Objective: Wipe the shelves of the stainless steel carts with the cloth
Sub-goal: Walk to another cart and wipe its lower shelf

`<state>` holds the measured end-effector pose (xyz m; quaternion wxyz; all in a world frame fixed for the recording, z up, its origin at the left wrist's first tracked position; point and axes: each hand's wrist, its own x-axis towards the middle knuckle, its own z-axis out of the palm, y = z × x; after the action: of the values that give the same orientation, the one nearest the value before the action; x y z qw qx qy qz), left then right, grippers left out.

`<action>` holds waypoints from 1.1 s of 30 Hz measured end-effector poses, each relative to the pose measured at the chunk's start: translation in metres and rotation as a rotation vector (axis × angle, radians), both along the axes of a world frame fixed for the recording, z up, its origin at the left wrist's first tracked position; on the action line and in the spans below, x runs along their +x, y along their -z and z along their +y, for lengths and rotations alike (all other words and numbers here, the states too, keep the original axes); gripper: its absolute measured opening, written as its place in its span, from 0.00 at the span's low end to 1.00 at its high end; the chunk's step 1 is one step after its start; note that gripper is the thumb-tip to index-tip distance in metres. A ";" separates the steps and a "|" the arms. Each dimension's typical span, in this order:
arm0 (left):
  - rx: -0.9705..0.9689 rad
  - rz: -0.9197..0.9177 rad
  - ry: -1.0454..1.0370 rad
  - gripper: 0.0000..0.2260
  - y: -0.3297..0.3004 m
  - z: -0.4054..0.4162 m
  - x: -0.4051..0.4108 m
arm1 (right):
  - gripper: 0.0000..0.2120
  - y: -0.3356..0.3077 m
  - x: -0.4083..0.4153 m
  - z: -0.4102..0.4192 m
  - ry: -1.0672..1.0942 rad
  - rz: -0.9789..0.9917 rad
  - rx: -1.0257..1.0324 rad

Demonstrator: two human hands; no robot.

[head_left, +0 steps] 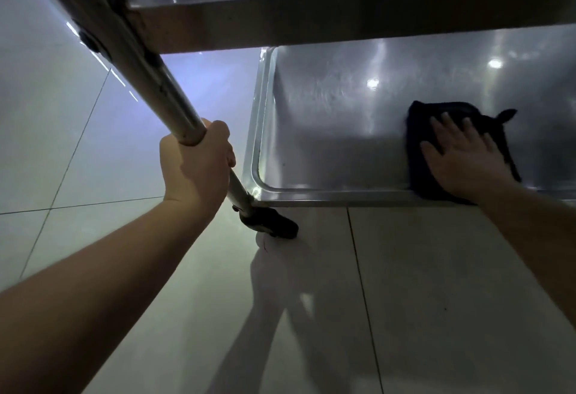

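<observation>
Your right hand (464,156) presses flat, fingers straight, on the dark folded cloth (436,125) at the near edge of the lower stainless steel shelf (327,131), left hand (196,166) gripping the round steel cart post (162,88) — the cloth overhangs the rim and could slip off.

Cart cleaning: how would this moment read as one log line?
step: wiping lower shelf | right hand: flat on cloth | left hand: grips cart post
</observation>
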<state>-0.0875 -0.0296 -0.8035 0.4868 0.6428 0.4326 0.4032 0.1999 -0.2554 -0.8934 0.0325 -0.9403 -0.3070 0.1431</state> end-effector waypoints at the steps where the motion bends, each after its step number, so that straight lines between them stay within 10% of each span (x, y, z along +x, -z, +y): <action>1: -0.005 0.002 -0.006 0.11 0.001 -0.001 0.001 | 0.32 -0.002 0.009 -0.012 0.054 0.011 -0.012; 16: -0.038 0.094 -0.028 0.10 -0.007 -0.006 -0.003 | 0.31 -0.004 -0.121 0.107 -0.486 0.083 0.025; 33: -0.024 0.360 0.011 0.12 -0.022 -0.020 -0.015 | 0.38 -0.023 0.038 -0.084 -0.208 0.029 -0.214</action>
<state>-0.1030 -0.0493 -0.7816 0.4113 0.7011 0.5142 0.2737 0.2384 -0.3392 -0.8703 -0.0784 -0.8995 -0.3850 0.1911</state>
